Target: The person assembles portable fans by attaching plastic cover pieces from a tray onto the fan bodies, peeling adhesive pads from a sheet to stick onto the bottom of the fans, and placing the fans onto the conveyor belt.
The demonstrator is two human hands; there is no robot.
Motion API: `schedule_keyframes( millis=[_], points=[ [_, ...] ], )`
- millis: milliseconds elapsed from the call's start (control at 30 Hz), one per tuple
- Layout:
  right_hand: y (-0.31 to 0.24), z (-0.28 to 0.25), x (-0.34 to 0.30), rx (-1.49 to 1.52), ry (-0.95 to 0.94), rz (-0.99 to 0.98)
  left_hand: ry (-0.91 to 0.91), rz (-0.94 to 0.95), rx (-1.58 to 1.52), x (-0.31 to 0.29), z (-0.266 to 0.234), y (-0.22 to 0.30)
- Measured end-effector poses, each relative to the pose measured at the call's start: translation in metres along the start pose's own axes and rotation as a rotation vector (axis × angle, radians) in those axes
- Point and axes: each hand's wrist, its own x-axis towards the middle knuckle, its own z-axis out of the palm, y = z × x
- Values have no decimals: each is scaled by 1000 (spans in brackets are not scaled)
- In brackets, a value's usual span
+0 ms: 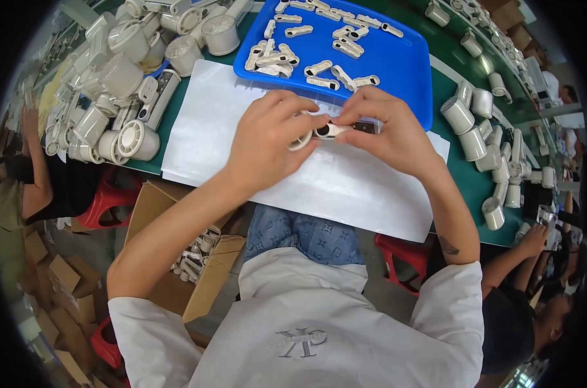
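Over the white sheet [209, 139], my left hand [274, 139] curls round the round white end of a white plastic handheld appliance [301, 141]. Its fingers are closed on that end and hide most of it. My right hand [384, 129] pinches a small white oblong plastic piece with a dark round spot [331, 130], which lies against the appliance between both hands. A dark strip [365, 127] shows beside the right fingers. Just beyond my hands, a blue tray [413, 90] holds several similar small oblong pieces [346, 45].
White appliances with round clear cups [122, 74] are heaped at the left of the green table. More white appliances [472, 142] stand and lie at the right. An open cardboard box [219, 275] with white parts sits below the table, near red stools [403, 262]. Other people sit at both sides.
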Motion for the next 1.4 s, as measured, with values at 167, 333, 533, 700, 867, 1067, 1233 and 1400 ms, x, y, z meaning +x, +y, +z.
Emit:
schedule_keyframes(
  millis=[167, 333, 533, 700, 867, 1067, 1233, 1400],
  points=[
    [20, 17, -19, 374, -52, 5, 85, 115, 68, -13, -2, 21],
    [16, 28, -25, 361, -39, 3, -199, -219, 33, 5, -8, 38],
    [14, 30, -25, 289, -21, -51, -194, -273, 18, -5, -4, 32],
    [18, 35, -30, 40, -8, -189, -98, -137, 164, -10, 6, 32],
    [11, 42, -27, 121, 89, -118, -118, -251, 192, -11, 10, 30],
    [12, 35, -19, 408, 7, 85, -103, -375, 147, 1, 2, 38],
    [16, 28, -23, 196, 111, -155, -125, -349, 52, 2, 2, 29],
    [10, 19, -40, 388, 521, -208, 208, -283, -481, 10, 1, 43]
  ],
)
